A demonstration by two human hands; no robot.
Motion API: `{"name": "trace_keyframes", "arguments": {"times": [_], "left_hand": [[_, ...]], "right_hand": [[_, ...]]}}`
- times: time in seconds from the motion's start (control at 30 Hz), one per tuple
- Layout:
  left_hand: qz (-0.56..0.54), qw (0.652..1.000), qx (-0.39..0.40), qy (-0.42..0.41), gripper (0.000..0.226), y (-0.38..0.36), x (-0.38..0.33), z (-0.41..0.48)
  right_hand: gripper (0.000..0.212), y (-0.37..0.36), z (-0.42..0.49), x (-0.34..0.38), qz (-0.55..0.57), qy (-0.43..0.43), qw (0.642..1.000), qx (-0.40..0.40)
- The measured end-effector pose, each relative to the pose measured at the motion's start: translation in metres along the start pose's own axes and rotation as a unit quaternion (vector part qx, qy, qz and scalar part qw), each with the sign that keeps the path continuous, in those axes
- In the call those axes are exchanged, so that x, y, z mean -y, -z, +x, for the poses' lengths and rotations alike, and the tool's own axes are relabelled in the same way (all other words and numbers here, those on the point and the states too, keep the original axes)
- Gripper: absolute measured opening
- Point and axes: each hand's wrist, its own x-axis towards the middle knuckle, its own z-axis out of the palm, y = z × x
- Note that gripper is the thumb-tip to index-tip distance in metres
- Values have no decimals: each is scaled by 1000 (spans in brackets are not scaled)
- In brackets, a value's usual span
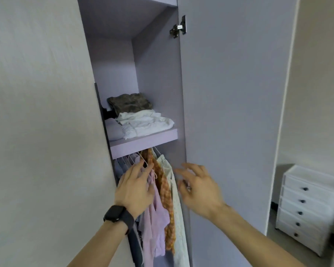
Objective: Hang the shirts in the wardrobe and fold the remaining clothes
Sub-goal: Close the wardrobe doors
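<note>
In wardrobe (158,74), left hand (135,189) touches shirts (156,214); right hand (199,191) beside.

Folded white clothes (145,122) lie on the lilac wardrobe shelf (143,143). Hanging shirts (158,214) are below it, with a white drawer chest (307,205) off to the right.

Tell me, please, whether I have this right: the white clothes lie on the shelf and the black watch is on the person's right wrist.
Not quite: the head view shows the black watch on the left wrist. The white clothes do lie on the shelf.
</note>
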Motion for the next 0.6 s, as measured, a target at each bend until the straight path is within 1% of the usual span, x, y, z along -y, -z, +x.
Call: {"name": "trace_keyframes", "arguments": {"times": [0.03, 0.2, 0.27, 0.37, 0.43, 0.5, 0.53, 0.6], "left_hand": [[-22, 999, 5, -29, 62, -5, -25, 1], [-85, 990, 12, -112, 66, -15, -125, 25], [-120, 983, 14, -136, 70, -20, -165, 39], [-177, 973, 31, -147, 78, -28, -218, 56], [-198, 968, 45, -151, 87, -33, -248, 66], [-205, 965, 50, -155, 98, -39, -274, 74], [-209, 964, 50, -155, 103, -41, -285, 79], [-216, 963, 49, -155, 111, -46, -300, 87]], "right_hand": [[38, 19, -14, -17, -8, -27, 999, -20], [37, 106, -36, -88, -44, -124, 986, -105], [38, 141, -36, -111, -34, -160, 976, -145], [44, 181, -25, -139, 4, -217, 959, -181], [51, 201, -13, -152, 32, -247, 954, -167], [53, 216, -2, -165, 69, -253, 958, -114], [50, 222, 5, -170, 93, -253, 959, -88], [35, 231, 18, -175, 125, -237, 962, -45]]}}
